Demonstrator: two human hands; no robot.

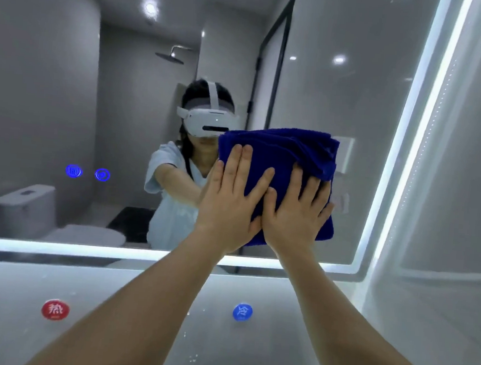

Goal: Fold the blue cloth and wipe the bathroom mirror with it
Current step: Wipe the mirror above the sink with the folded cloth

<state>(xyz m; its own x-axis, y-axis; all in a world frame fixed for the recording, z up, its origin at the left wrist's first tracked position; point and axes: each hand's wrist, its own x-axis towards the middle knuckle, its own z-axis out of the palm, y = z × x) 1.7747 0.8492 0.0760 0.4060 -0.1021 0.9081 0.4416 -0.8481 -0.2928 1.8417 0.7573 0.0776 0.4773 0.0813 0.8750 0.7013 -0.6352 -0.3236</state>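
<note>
Straight, spread fingers (245, 159) on L hand (232, 193), laid flat on blue cloth (279, 148); no curl, no pinch. Same on R hand (297, 212): fingers (295, 181) straight and pressing, tips close under a loose fold at cloth's upper R. Thumbs touching at pad's lower middle, L hand slightly higher and further L.

Cloth folded to a thick, roughly square pad, sandwiched btw both palms and mirror (68, 82), sticking out past the fingertips upward and to the R; layered edges bunched along top R. Pad low on the glass, near lit R edge (401, 166), just above lit bottom strip (84, 249).

Probably mid-wipe, fold done. Most bare glass up and to the L of the pad, so next sweep likely that way, L hand leading; even pressure needed to stop layers sliding apart.

Below: surface (24, 280) w/ red sticker (55, 309) and blue sticker (242, 312), well apart.
</note>
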